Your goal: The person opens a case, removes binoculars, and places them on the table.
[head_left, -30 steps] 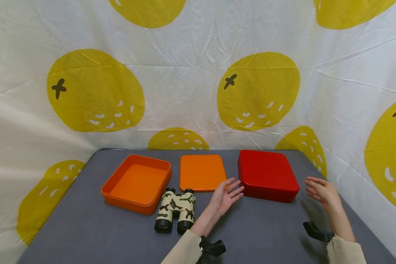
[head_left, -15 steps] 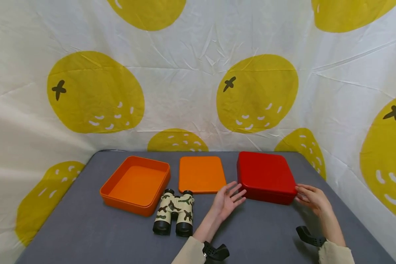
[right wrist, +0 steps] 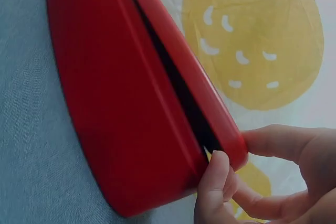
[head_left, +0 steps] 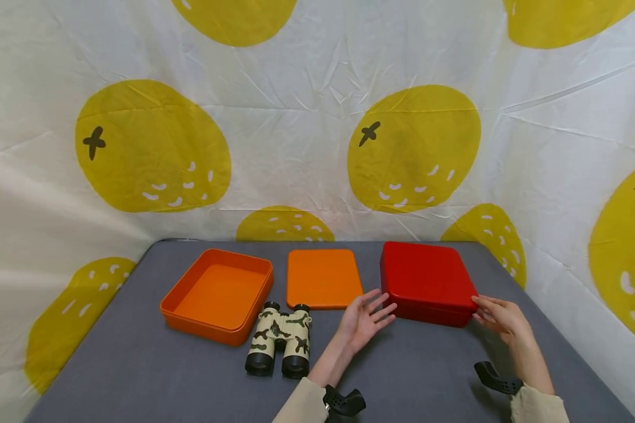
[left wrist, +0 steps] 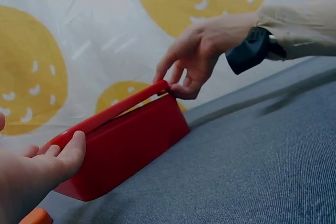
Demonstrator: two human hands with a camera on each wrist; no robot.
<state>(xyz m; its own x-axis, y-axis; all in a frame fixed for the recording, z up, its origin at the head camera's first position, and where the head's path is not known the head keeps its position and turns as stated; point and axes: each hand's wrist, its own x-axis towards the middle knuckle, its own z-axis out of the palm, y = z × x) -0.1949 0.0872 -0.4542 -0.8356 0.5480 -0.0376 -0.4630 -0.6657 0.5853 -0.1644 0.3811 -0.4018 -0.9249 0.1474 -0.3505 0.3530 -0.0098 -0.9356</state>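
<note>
A red box (head_left: pixel 428 315) with a rounded red lid (head_left: pixel 427 273) stands at the back right of the table. Thumb and fingers of my right hand (head_left: pixel 504 319) pinch the lid's right front corner. That end of the lid is raised, and a dark gap between the lid (right wrist: pixel 185 72) and the box (right wrist: pixel 113 108) widens toward my fingers in the right wrist view. My left hand (head_left: pixel 364 322) is spread palm up, its fingertips at the box's left front corner. In the left wrist view its fingers (left wrist: pixel 73 150) overlap the box's near end. The box's inside is hidden.
Left of centre, camouflage-patterned binoculars (head_left: pixel 274 332) stand beside an open orange box (head_left: pixel 206 330). A flat orange lid (head_left: pixel 323 277) lies between the orange box and the red box. A white curtain (head_left: pixel 291 153) with yellow fruit prints hangs behind the grey table (head_left: pixel 164 376).
My right hand has moved left to the red box, taken hold of the lid's corner and raised it slightly. My left hand has shifted a little right, closer to the box.
</note>
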